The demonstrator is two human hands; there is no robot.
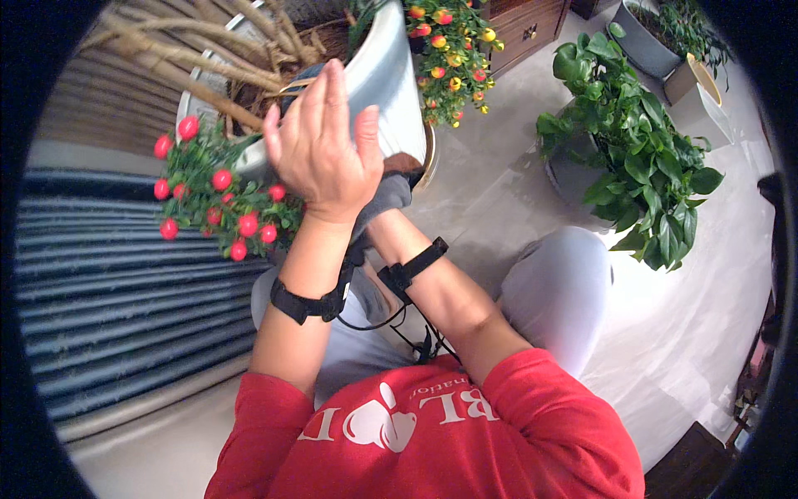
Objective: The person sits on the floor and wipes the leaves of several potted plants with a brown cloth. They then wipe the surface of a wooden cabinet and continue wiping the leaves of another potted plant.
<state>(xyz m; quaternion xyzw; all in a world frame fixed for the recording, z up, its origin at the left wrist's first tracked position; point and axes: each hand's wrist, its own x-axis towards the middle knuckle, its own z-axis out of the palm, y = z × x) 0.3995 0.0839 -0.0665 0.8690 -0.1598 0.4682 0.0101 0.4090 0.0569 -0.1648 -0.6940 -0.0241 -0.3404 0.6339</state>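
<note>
Planter (399, 79) stands mouth-up, long axis upright, left hand (327, 162) with fingers (334, 100) outstretched, right hand's I cannot tell.

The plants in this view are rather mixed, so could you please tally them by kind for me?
Round-fruited plants: 2 (red-fruited one; red-and-yellow-fruited one)
Leafy green plants: 2 (large one at right; one at upper right)
Woody-stemmed clump: 1, its stems counted as one
Total: 5
</note>
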